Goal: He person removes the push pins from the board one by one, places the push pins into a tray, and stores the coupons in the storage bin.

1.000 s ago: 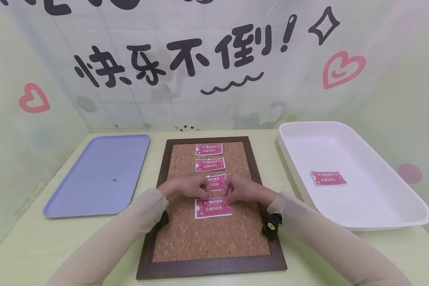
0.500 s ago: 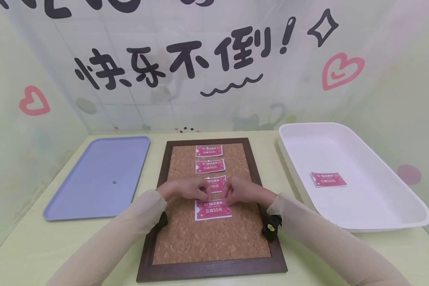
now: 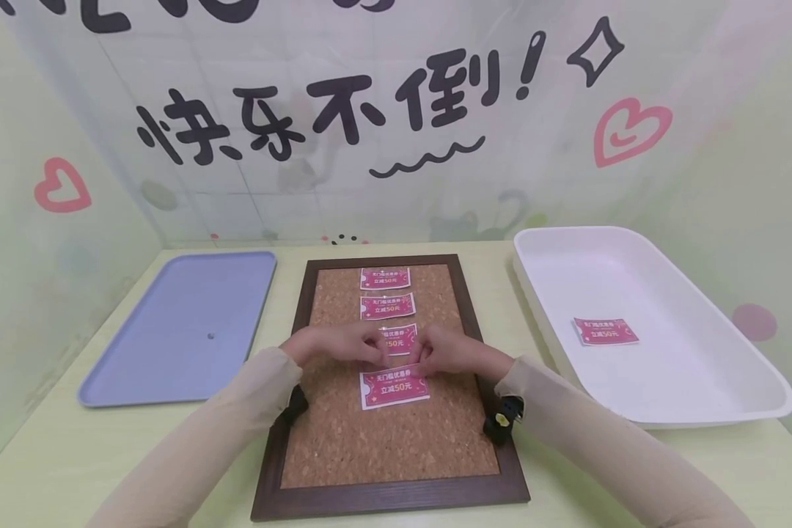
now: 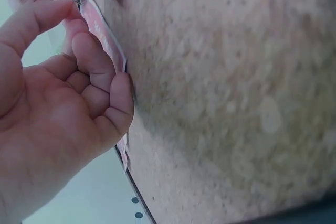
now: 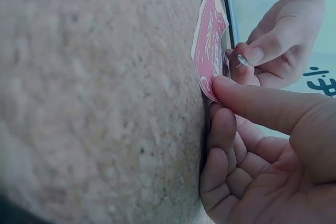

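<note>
In the head view, a pink coupon (image 3: 394,389) with white edges lies over a framed corkboard (image 3: 389,455), the nearest in a column of coupons. My right hand (image 3: 452,350) pinches this coupon at its top right corner, between thumb and finger. At the coupon's top edge, my left hand (image 3: 346,343) pinches a small metal thumbtack (image 5: 242,60) between thumb and index finger. The tack's point is visible in the right wrist view, apart from the paper. Behind the hands, another coupon (image 3: 399,339) is partly covered by fingers.
Two more coupons, one at the board's top (image 3: 386,279) and one below it (image 3: 388,306), are on the cork. A blue tray (image 3: 171,323) lies left of the board. On the right, a white tub (image 3: 633,286) holds a single coupon (image 3: 606,331).
The nearest coupon has tilted slightly, its lower left corner a little nearer the board's front. Both hands stay almost in place, still pinching the tack and the coupon.
</note>
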`<state>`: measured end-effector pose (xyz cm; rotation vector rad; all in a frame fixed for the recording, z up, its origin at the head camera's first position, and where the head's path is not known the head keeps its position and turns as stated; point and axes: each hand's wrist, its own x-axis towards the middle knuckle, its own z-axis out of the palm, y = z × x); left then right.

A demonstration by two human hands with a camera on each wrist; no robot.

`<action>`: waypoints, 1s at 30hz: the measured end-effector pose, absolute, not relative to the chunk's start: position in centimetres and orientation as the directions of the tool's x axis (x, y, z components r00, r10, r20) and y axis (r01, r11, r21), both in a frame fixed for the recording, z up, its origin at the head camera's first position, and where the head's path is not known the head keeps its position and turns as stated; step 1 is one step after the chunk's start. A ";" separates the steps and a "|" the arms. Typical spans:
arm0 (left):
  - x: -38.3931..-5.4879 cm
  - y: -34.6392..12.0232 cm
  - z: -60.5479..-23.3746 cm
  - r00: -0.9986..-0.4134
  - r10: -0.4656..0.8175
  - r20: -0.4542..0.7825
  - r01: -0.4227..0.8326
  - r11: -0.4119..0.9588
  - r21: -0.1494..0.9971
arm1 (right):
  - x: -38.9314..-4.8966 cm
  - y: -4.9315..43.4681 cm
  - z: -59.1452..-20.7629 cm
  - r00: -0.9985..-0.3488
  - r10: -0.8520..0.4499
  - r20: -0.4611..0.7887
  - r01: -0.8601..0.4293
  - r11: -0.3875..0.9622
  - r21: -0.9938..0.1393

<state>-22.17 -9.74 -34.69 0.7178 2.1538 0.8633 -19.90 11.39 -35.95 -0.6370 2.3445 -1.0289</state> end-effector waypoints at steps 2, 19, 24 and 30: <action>-22.1 -10.0 -34.4 -0.620 0.683 -0.386 0.226 0.626 0.747 | -19.9 11.5 -36.0 -0.763 -0.602 -0.235 -0.230 0.593 -0.771; -21.8 -11.6 -32.7 -0.646 0.691 -0.323 0.253 0.593 0.764 | -19.4 12.7 -34.7 -0.804 -0.584 -0.114 -0.324 0.590 -0.739; -21.7 -12.0 -32.3 -0.640 0.710 -0.293 0.295 0.579 0.760 | -19.2 13.1 -33.9 -0.822 -0.559 -0.109 -0.310 0.600 -0.737; -21.4 -12.8 -31.6 -0.647 0.721 -0.247 0.333 0.558 0.760 | -18.9 13.7 -32.9 -0.843 -0.535 -0.050 -0.332 0.593 -0.734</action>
